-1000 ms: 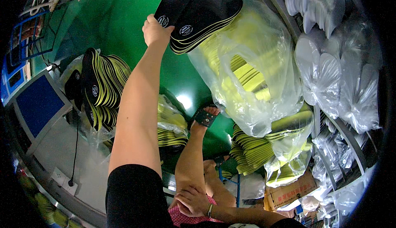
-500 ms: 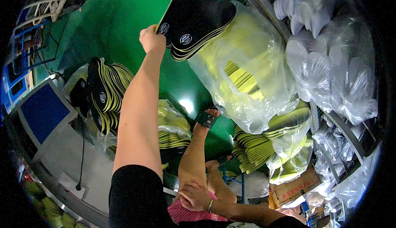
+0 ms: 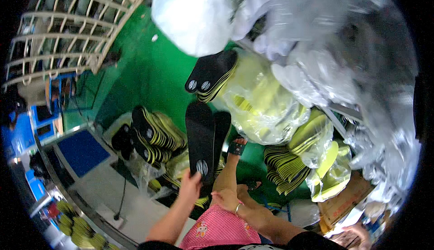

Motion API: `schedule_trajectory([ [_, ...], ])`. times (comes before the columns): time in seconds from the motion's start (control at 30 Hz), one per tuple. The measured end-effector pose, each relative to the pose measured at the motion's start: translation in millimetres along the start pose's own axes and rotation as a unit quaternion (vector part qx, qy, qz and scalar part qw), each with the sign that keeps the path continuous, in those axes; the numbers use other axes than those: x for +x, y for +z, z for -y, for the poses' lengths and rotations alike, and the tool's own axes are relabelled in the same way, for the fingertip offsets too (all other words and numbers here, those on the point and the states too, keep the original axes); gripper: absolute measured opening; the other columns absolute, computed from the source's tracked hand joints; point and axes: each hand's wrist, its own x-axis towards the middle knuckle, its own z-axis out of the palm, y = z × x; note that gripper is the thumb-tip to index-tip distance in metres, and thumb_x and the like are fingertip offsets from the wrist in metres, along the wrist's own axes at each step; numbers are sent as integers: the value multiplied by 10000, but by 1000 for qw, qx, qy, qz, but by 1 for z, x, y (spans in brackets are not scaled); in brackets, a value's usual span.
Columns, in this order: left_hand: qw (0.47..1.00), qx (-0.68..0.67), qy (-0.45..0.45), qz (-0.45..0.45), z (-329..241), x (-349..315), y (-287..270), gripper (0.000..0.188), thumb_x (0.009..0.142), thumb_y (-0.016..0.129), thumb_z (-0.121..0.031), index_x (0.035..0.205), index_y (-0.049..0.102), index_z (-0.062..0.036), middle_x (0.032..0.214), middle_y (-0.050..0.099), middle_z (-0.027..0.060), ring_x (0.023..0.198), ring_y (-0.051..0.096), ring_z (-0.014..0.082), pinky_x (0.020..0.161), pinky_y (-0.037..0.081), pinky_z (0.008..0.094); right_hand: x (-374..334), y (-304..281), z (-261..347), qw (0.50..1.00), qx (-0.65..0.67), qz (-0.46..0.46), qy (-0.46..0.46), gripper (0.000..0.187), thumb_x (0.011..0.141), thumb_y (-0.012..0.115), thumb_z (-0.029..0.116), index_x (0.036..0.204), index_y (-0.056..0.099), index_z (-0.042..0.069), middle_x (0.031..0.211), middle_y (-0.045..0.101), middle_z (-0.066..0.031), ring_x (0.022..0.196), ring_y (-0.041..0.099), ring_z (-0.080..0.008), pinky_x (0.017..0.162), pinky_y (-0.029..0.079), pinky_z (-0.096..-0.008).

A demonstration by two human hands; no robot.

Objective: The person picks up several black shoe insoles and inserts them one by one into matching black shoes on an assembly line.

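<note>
In my left hand (image 3: pixel 191 185) is a black insole (image 3: pixel 200 137), gripped at the heel end beside its white printed mark. A second black insole (image 3: pixel 221 128) lies partly behind it; I cannot tell whether the same fingers hold both. My right hand (image 3: pixel 226 201) rests at my knee near the insoles' lower ends, its fingers laid out and slightly blurred. Beyond them, a stack of black insoles with yellow-green undersides (image 3: pixel 212 71) sticks out of a clear plastic bag (image 3: pixel 264 109). More stacked insoles (image 3: pixel 156 132) stand on the floor to the left.
A grey table with a blue panel (image 3: pixel 83 152) stands at left, a pale wire rack (image 3: pixel 74 33) behind it. White plastic bags (image 3: pixel 192 14) crowd the far side and right. Bagged insoles (image 3: pixel 289 166) and a cardboard box (image 3: pixel 346 200) sit at right. Another person's hand (image 3: pixel 359 234) shows lower right.
My left hand has come back from the bagged stack towards my lap, with the insole in its grip. The view has shifted, bringing more of the rack and white bags in.
</note>
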Motion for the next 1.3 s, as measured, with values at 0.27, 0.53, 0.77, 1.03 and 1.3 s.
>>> schedule_trajectory([
  [0.27,957,264,23,118,77,-137,12,231,765,526,6,960,416,65,856,505,116,722,513,160,599,434,278,-135,-27,29,806,581,-45,107,410,799,555,210,1136,436,7,1091,515,-58,997,467,-153,868,361,-297],
  [0.53,475,664,322,480,68,-249,108,164,729,521,-81,872,553,-6,785,552,98,720,516,179,666,413,300,-354,6,-8,479,827,-277,104,389,790,525,27,1166,442,79,1053,532,-115,994,495,-180,887,381,-323],
  [0.77,258,712,322,568,66,-324,198,162,733,515,-71,877,553,-7,791,552,101,726,516,179,667,412,299,-486,152,-96,853,347,-387,-46,264,822,508,110,1073,509,29,1090,533,-62,1015,479,-167,923,333,-331],
  [1.03,19,709,288,644,81,-388,263,160,737,509,-60,882,553,-8,798,552,103,733,515,180,668,411,298,-430,263,-43,404,841,-324,-157,220,809,530,128,1005,540,29,1047,556,-58,973,493,-180,906,337,-341],
  [1.3,-161,679,225,680,114,-415,261,160,740,502,-48,887,553,-9,805,552,106,740,515,180,669,410,296,-342,347,39,141,917,-279,-246,185,796,551,146,938,571,29,1004,579,-54,931,506,-194,890,342,-351],
])
